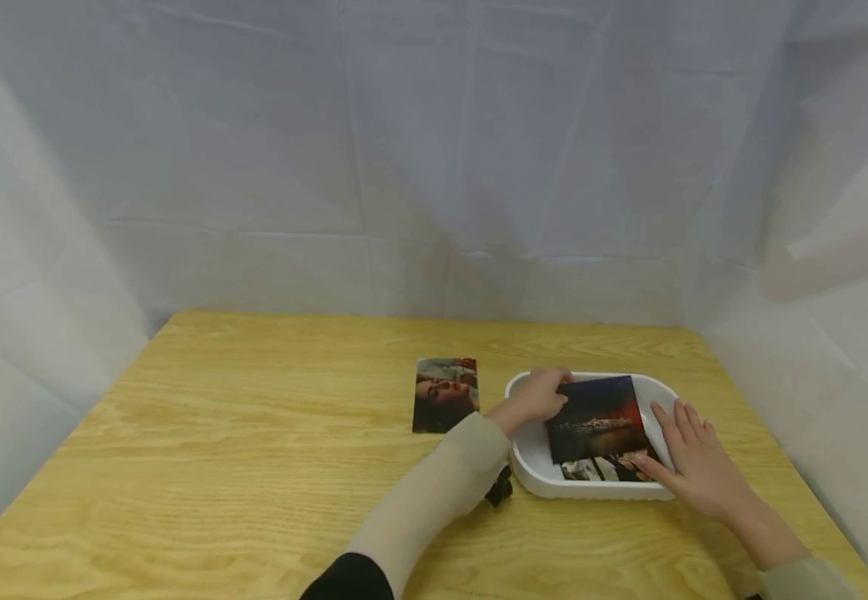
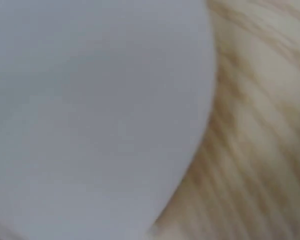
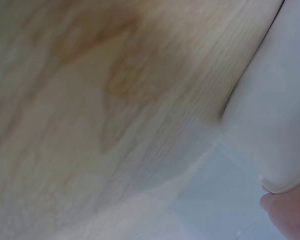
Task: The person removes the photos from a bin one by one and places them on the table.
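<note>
A white oval tray (image 1: 591,492) with rounded ends stands on the right side of the table. Inside it, a dark photo card (image 1: 599,421) with a red glow lies slightly tilted over another picture card (image 1: 605,469), which shows along the near side. My left hand (image 1: 539,395) reaches over the tray's left end and pinches the dark card by its upper left corner. Fingers spread, my right hand (image 1: 704,467) rests over the tray's right rim, the thumb at the cards' right edge. In the right wrist view, fingertips (image 3: 292,207) touch the rim of the tray (image 3: 275,100).
Left of the tray, another photo card (image 1: 443,396) showing a face lies on the wooden table (image 1: 254,467), partly behind my left forearm. A small black object (image 1: 500,487) shows beside that sleeve. White sheeting (image 1: 419,167) hangs behind and at both sides.
</note>
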The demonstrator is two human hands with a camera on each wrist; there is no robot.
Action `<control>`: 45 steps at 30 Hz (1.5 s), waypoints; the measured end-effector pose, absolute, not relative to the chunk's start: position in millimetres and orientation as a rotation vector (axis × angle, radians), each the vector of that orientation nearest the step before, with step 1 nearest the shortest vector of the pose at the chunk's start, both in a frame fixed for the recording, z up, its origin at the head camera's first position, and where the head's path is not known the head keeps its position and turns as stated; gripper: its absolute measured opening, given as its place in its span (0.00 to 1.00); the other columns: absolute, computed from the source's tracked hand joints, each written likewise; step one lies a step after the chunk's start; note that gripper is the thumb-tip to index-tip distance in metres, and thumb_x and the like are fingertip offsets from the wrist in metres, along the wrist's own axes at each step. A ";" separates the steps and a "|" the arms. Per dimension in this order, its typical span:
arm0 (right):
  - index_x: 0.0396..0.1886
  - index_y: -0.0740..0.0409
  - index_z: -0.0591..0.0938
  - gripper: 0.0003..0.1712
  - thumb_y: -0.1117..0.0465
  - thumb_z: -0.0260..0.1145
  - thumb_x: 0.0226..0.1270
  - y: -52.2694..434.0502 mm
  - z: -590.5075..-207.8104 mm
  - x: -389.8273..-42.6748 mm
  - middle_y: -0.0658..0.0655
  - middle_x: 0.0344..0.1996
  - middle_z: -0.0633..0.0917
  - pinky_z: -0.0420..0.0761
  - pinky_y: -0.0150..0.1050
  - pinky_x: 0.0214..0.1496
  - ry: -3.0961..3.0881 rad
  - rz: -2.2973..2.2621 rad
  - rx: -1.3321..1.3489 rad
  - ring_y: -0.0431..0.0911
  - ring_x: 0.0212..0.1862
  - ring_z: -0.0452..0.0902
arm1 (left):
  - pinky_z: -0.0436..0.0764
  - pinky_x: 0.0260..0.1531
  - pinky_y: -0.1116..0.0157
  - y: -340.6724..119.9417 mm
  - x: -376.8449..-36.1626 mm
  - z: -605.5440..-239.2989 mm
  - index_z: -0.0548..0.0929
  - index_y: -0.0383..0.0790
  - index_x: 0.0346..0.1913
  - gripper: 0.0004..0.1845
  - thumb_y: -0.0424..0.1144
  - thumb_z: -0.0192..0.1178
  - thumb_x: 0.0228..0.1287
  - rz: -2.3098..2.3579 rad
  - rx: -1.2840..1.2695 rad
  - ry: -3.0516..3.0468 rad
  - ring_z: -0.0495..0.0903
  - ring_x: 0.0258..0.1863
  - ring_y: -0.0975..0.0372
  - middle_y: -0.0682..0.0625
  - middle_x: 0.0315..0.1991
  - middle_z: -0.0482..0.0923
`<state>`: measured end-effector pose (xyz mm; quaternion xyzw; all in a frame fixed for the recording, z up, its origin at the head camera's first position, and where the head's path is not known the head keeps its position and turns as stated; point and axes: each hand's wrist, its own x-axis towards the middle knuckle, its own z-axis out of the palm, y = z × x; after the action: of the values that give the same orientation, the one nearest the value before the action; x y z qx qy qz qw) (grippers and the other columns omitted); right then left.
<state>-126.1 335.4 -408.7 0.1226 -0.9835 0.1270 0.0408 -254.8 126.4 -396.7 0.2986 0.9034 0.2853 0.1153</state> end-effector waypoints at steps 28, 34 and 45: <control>0.66 0.69 0.46 0.45 0.45 0.53 0.63 333.6 -411.3 -131.3 0.80 0.61 0.44 0.36 0.62 0.58 -2.976 0.377 0.404 0.67 0.63 0.32 | 0.65 0.16 0.70 -38.0 -272.6 -380.1 0.61 0.35 0.34 0.10 0.22 0.51 0.56 1.815 0.339 1.935 0.58 0.15 0.66 0.50 0.22 0.57; 0.66 0.69 0.46 0.45 0.46 0.53 0.63 335.8 -412.8 -132.1 0.80 0.60 0.45 0.36 0.62 0.58 -2.960 0.365 0.414 0.67 0.63 0.33 | 0.70 0.20 0.70 -82.7 -272.1 -384.2 0.60 0.35 0.30 0.11 0.19 0.48 0.56 1.945 0.226 1.829 0.61 0.15 0.67 0.50 0.19 0.59; 0.66 0.69 0.46 0.45 0.45 0.53 0.63 335.8 -411.6 -133.4 0.80 0.61 0.44 0.37 0.63 0.58 -2.967 0.368 0.415 0.67 0.63 0.31 | 0.66 0.20 0.68 -148.3 -267.4 -398.0 0.56 0.35 0.31 0.12 0.21 0.48 0.58 1.904 0.067 1.994 0.58 0.16 0.66 0.48 0.23 0.59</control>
<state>-133.4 335.8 -411.6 0.1371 -0.9811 0.1217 0.0614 -267.4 -148.3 -398.0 0.0238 0.7098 0.6777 0.1906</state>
